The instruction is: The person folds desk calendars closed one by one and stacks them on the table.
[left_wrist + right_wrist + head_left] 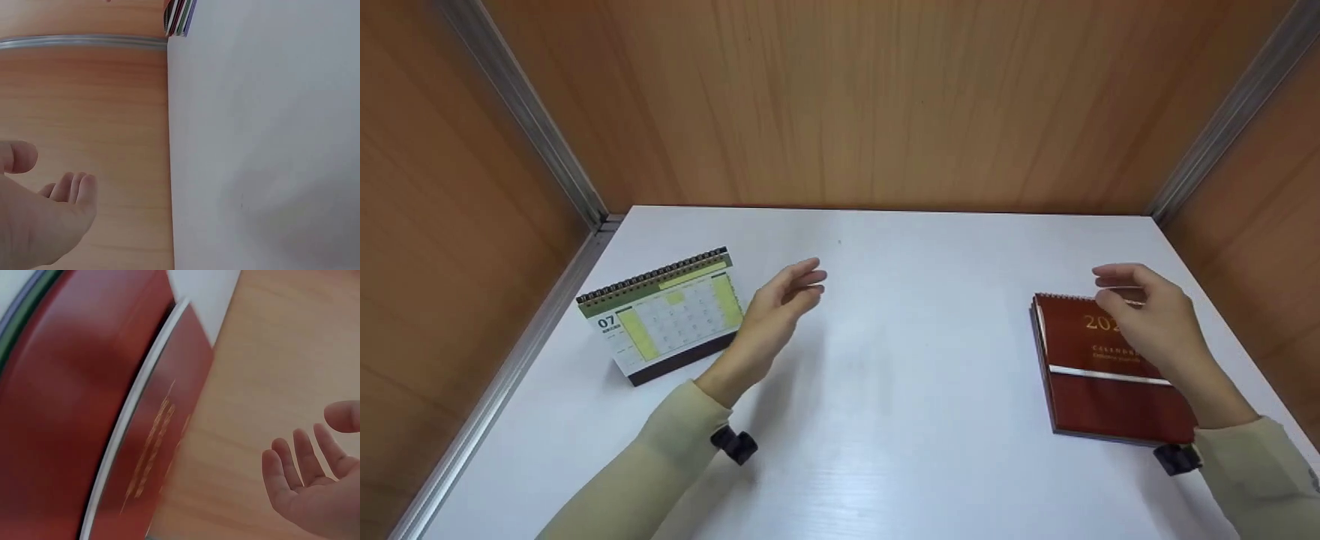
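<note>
A desk calendar [675,315] with a black spiral binding stands propped at the left, showing a page marked 07 with yellow columns. My left hand [780,307] is held to its right, fingers loosely bent and nothing in them; the wrist overlaps the calendar's lower right corner in the head view. At the right lies a dark red spiral-bound calendar [1110,405] with gold lettering and a white band across its cover. Over its upper right part hovers my right hand [1159,319], fingers relaxed and holding nothing. In the right wrist view, empty space shows between thumb and fingers [306,455].
Both calendars are on a white table [885,360]. A wood-grain panel [870,105] rises along its back edge. More panels close in the left and right sides, with metal strips [532,112] at the corners.
</note>
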Motion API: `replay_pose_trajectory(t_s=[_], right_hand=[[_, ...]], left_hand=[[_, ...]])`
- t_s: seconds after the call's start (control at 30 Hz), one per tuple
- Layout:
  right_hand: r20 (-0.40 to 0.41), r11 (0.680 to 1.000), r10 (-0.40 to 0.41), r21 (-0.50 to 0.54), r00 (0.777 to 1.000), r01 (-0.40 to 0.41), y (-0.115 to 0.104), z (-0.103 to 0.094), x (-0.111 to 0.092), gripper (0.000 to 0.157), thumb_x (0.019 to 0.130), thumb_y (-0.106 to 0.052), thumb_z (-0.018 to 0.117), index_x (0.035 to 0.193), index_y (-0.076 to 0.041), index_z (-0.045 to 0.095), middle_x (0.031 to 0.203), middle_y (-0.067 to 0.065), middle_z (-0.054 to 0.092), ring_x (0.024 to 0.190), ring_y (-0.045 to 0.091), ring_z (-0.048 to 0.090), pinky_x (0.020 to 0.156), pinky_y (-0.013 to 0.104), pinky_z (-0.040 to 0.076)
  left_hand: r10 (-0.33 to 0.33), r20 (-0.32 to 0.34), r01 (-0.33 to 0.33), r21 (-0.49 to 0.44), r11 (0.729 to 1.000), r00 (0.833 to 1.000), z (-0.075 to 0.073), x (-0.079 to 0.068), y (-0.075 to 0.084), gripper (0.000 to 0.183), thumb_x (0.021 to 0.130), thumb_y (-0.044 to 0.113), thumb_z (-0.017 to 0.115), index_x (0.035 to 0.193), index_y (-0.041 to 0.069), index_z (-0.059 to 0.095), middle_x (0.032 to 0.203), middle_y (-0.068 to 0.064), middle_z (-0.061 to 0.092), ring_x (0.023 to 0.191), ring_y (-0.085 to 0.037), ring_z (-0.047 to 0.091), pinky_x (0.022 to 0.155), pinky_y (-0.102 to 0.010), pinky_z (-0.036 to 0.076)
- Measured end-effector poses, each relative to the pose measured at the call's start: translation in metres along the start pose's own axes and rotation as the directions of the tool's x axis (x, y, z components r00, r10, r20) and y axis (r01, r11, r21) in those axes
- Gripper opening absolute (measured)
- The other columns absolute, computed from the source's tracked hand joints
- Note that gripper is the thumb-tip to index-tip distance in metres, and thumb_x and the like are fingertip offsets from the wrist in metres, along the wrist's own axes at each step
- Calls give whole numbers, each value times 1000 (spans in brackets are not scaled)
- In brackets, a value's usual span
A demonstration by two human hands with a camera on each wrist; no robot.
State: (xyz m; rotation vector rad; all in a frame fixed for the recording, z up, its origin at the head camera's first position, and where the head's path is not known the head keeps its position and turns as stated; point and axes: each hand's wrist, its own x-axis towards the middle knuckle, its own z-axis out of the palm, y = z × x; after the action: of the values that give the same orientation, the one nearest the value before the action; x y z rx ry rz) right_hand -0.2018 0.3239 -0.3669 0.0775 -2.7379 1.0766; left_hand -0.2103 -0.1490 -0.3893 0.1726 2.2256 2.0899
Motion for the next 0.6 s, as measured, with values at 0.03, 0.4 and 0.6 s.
replay_pose_trajectory(t_s=[0.03, 0.4, 0.6], right_hand=[[10, 1000, -7, 17, 1000, 7, -6, 4, 1, 41, 110, -30, 56, 147, -12, 60, 138, 17, 64, 123, 26, 60, 83, 6, 45], [81, 975, -86, 211, 993, 67, -64, 55, 14, 33, 108, -21, 62, 140, -10, 64, 132, 11, 69, 118, 24, 65, 85, 10, 53], [114, 953, -98, 298, 989, 60, -84, 86, 19, 31, 107, -16, 63, 137, -9, 65, 129, 10, 69, 116, 22, 67, 90, 17, 55]], left_hand=[[8, -8, -8, -13, 1000, 1000, -7, -3, 3, 51, 108, 12, 57, 158, 11, 48, 149, -9, 59, 140, -23, 56, 121, -39, 43], [152, -164, -152, 14, 988, 975, -86, -29, 45, 53, 112, 16, 52, 163, 11, 39, 155, -8, 52, 142, -21, 52, 120, -30, 42], [199, -306, -212, -10, 977, 931, -128, -46, 52, 50, 112, 18, 54, 161, 13, 44, 154, -8, 52, 138, -22, 52, 115, -25, 46]])
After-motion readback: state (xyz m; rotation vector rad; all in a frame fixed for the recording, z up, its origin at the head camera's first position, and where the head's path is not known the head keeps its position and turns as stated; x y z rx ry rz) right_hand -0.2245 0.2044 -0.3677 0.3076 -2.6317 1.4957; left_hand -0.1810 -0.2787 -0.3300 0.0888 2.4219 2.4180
